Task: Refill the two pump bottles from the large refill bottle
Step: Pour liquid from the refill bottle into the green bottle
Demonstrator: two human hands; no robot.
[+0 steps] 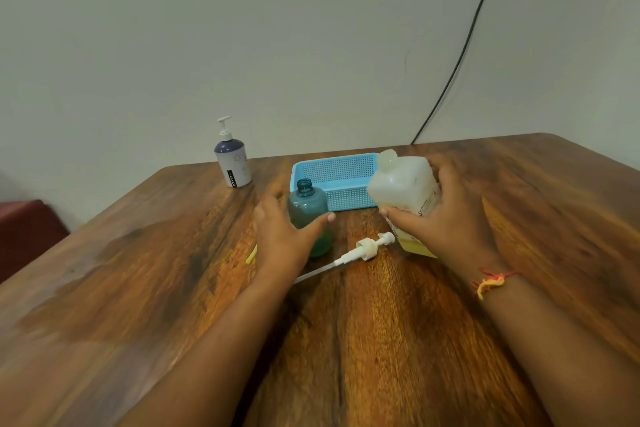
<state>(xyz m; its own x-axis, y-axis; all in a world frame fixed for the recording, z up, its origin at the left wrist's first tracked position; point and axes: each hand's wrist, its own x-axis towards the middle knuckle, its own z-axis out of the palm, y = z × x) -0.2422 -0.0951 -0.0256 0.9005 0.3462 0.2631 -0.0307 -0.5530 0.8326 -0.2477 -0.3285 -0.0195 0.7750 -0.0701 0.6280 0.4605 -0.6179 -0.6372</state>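
Note:
A teal pump bottle (307,210) stands upright in the middle of the wooden table (138,288), its neck open and its pump off. My left hand (280,236) wraps around its left side and holds it. The white pump head (367,249) with its long tube lies on the table just right of it. My right hand (450,218) grips the large translucent refill bottle (403,189), tilted left, cap on, a little yellow liquid at its bottom. A second pump bottle (233,163), white and purple with its pump fitted, stands at the back left.
A light blue perforated plastic basket (337,170) sits behind the teal bottle, against the wall side. A small yellow strip (251,254) lies left of my left wrist. A black cable (460,55) runs down the wall. A dark red seat (27,232) is at the far left.

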